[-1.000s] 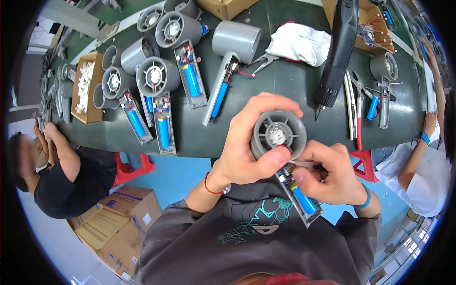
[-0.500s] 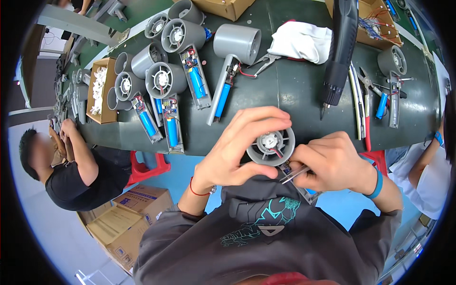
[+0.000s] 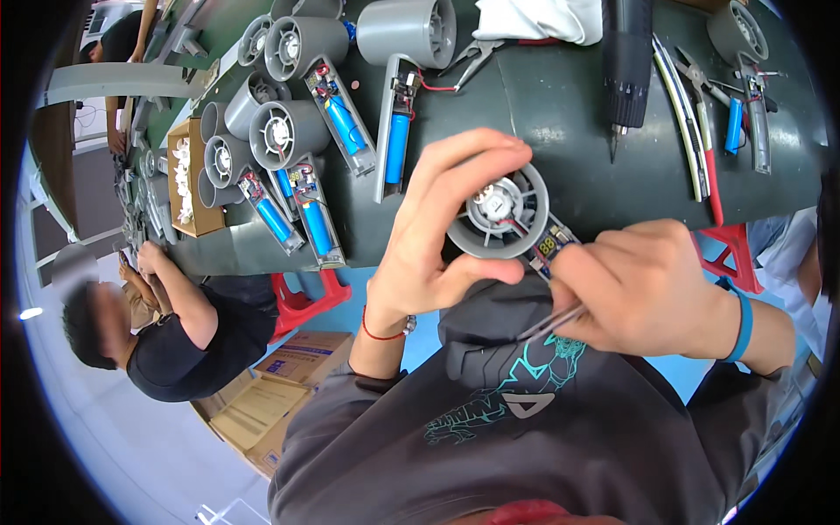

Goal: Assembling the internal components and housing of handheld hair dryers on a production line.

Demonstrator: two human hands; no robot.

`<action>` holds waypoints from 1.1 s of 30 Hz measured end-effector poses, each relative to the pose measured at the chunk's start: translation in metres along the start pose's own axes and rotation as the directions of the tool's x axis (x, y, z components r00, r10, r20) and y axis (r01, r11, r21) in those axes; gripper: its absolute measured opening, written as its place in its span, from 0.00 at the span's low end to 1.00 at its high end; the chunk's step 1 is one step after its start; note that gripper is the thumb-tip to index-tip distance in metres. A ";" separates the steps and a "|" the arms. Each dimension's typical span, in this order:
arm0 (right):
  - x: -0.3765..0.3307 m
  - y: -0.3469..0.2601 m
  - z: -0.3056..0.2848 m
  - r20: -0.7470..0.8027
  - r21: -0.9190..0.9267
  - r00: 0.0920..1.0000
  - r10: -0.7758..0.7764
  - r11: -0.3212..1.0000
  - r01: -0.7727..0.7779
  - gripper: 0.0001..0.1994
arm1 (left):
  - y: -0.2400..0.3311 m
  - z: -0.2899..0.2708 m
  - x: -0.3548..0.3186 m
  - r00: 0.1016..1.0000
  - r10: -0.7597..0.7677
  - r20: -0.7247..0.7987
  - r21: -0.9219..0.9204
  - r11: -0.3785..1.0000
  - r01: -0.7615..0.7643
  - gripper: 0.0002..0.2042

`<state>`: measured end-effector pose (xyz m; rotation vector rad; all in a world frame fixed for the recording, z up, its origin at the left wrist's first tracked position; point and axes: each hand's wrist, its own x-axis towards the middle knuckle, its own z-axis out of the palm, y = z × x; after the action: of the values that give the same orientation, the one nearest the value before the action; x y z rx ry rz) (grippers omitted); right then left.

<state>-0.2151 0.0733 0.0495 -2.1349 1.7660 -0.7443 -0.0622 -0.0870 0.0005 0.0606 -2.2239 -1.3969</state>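
Note:
Curled around a round grey fan housing (image 3: 497, 206), my left hand (image 3: 429, 227) grips it by its rim, with the white hub and spokes facing up. A circuit board (image 3: 550, 245) with a small display sticks out from the housing's lower right, in the handle part. My right hand (image 3: 639, 284) is closed on metal tweezers (image 3: 553, 324), whose tips point down left, apart from the fan. Its fingers also lie against the board's lower end and hide the rest of the handle. Both hands are in front of the table's near edge.
On the dark green table (image 3: 560, 114) lie several grey fan units (image 3: 291, 136) with blue batteries, pliers (image 3: 479, 61), a black electric screwdriver (image 3: 626, 79) and red-handled cutters (image 3: 707, 131). A cardboard box (image 3: 203, 197) holds white parts. A person (image 3: 192, 341) sits at left near a red stool (image 3: 306, 302).
The view has shifted, with the table higher in the picture. The fan has turned slightly, and more of the board and its display shows. The tweezers now sit farther from the fan.

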 end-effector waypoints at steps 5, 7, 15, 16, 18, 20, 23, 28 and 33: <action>-0.009 0.003 0.003 0.040 -0.035 0.999 0.006 0.999 -0.004 0.21 | 0.003 -0.001 -0.002 0.998 -0.022 0.051 -0.013 1.000 0.022 0.36; -0.008 0.005 0.002 0.111 0.047 0.993 0.033 0.998 -0.039 0.20 | 0.001 -0.006 0.001 0.993 0.025 0.111 0.091 0.995 -0.035 0.38; -0.011 0.001 -0.001 0.089 0.108 0.993 0.081 0.990 -0.090 0.12 | 0.006 -0.014 0.003 0.981 -0.047 0.190 0.085 0.996 0.031 0.33; -0.012 0.000 -0.002 0.102 0.106 0.991 0.090 0.989 -0.100 0.12 | 0.008 -0.014 0.003 0.977 -0.064 0.202 0.114 0.993 0.041 0.33; -0.012 0.001 -0.003 0.095 0.101 0.992 0.082 0.991 -0.091 0.12 | 0.010 -0.012 0.003 0.978 -0.088 0.188 0.080 0.994 0.074 0.33; -0.013 0.003 -0.003 0.090 0.089 0.993 0.073 0.993 -0.081 0.12 | 0.011 -0.010 0.004 0.980 -0.106 0.171 0.043 0.994 0.100 0.32; -0.012 0.007 -0.005 0.096 0.141 0.993 0.075 0.986 -0.088 0.10 | 0.011 -0.011 0.004 0.975 -0.125 0.184 0.021 0.992 0.123 0.32; -0.004 0.017 -0.023 0.332 0.602 0.879 0.342 0.641 -0.476 0.03 | 0.018 -0.006 0.006 0.988 -0.111 0.106 0.098 0.990 0.101 0.28; -0.001 0.023 -0.014 0.503 0.734 0.738 0.450 0.229 -0.640 0.07 | 0.022 0.002 0.011 1.000 -0.009 -0.004 0.385 0.923 0.010 0.21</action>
<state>-0.2418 0.0705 0.0494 -0.7203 1.3471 -0.9090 -0.0675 -0.0778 0.0231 0.2087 -2.4678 -0.9423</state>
